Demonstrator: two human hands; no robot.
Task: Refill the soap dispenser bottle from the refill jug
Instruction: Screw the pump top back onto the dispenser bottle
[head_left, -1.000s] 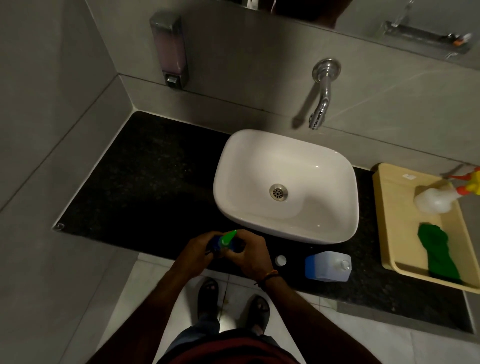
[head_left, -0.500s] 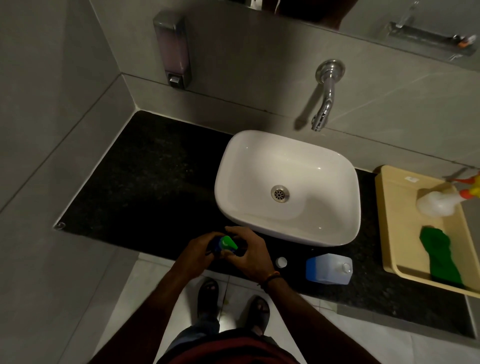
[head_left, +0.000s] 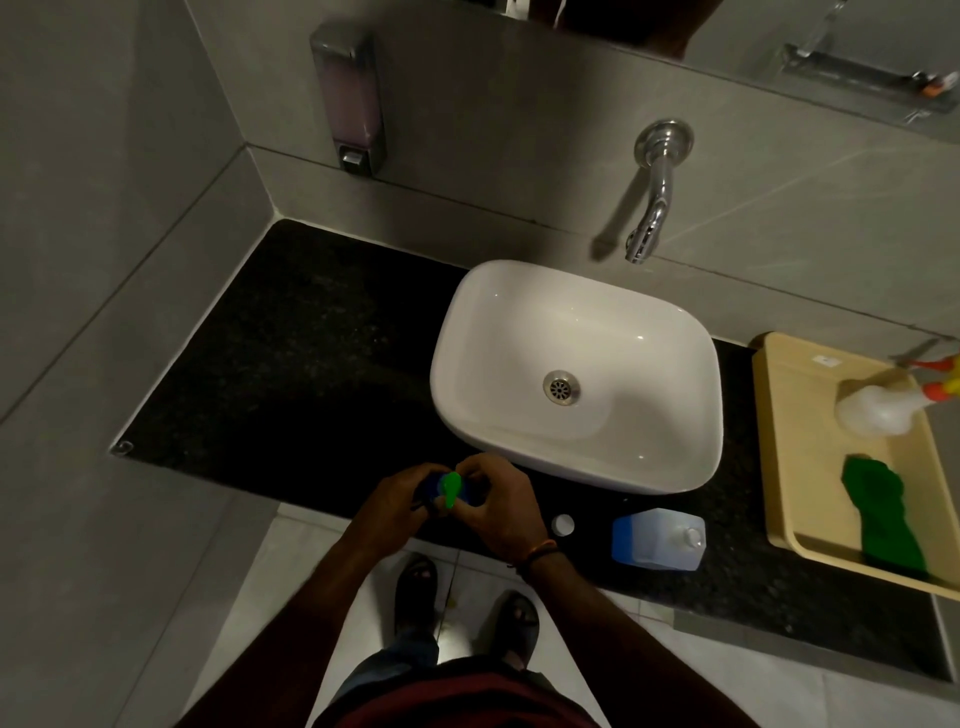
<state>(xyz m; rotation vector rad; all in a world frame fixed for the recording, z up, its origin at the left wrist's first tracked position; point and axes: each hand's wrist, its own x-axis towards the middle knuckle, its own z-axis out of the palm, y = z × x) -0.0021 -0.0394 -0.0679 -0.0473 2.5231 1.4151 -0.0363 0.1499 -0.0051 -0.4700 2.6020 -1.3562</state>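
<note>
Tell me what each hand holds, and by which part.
The left hand grips the soap dispenser bottle by its blue body; the right hand holds the green pump top.

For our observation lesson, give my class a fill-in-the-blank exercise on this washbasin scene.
1. The left hand and right hand hold the soap dispenser bottle, whose pump is ____.
2. The refill jug sits on the countertop to the ____ of the small white cap.
3. The green cloth lies in the beige ____.
4. The tap is fixed to the ____ above the white basin.
Missing words: green; right; tray; wall.
</note>
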